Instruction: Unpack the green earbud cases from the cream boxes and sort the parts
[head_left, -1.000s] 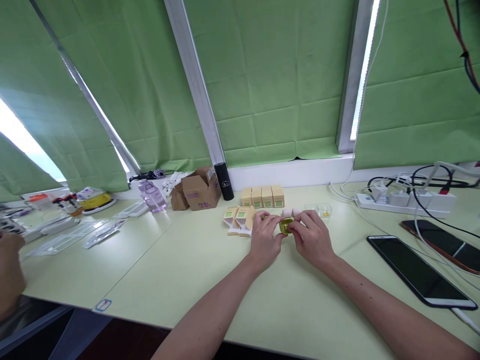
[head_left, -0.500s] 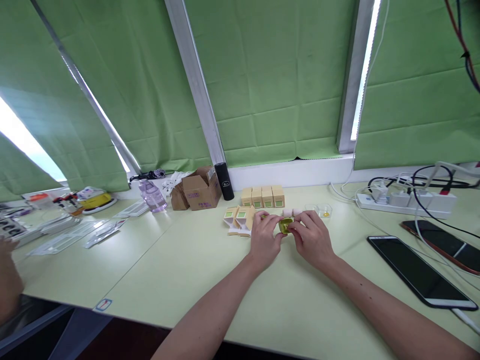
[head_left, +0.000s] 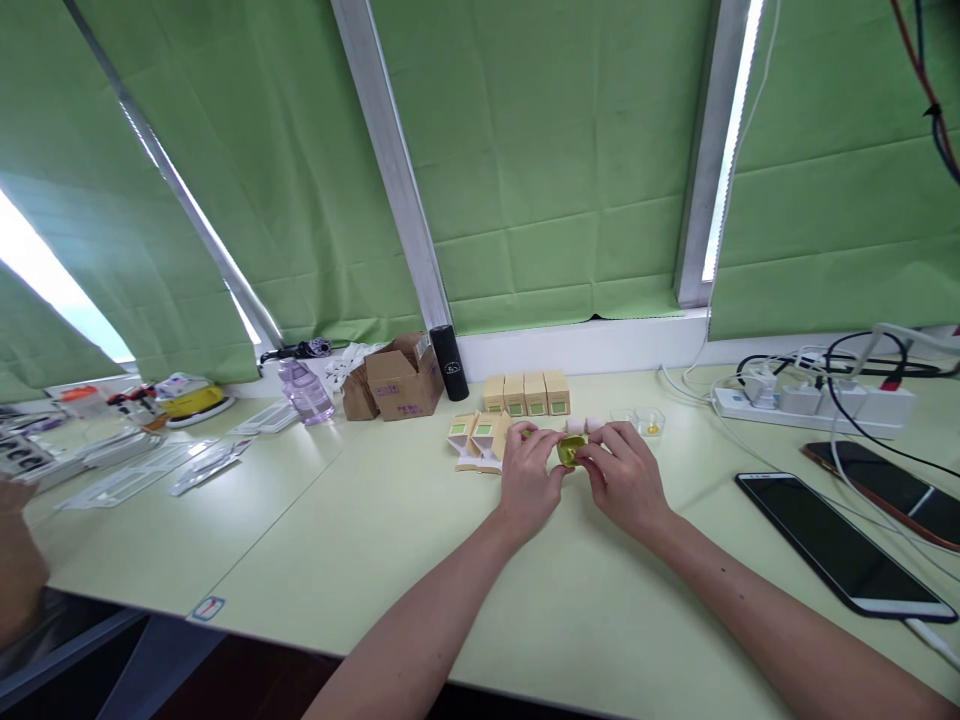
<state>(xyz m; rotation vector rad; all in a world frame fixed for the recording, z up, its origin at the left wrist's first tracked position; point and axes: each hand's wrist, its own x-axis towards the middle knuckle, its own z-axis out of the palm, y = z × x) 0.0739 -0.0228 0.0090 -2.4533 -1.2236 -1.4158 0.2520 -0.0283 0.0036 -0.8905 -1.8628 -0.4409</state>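
Note:
A small shiny yellow-green object (head_left: 570,451) is pinched between my left hand (head_left: 529,478) and my right hand (head_left: 624,475), both closed on it just above the pale green table (head_left: 360,540). Two opened tan cartons with green labels (head_left: 478,438) lie just left of my left hand. Behind my hands stands a row of several closed tan cartons (head_left: 526,392). A small clear dish (head_left: 648,421) with a yellow bit sits beyond my right hand.
A brown cardboard box (head_left: 403,380), a black cylinder (head_left: 447,363) and a clear purple bottle (head_left: 304,390) stand at the back left. Two phones (head_left: 840,545) and a power strip (head_left: 810,400) with cables lie at right. Another person's hand (head_left: 16,555) shows at the far left, near plastic trays (head_left: 142,470).
My hands and the yellow-green object have stayed in place. The other person's hand at the far left has dropped lower and toward the frame edge.

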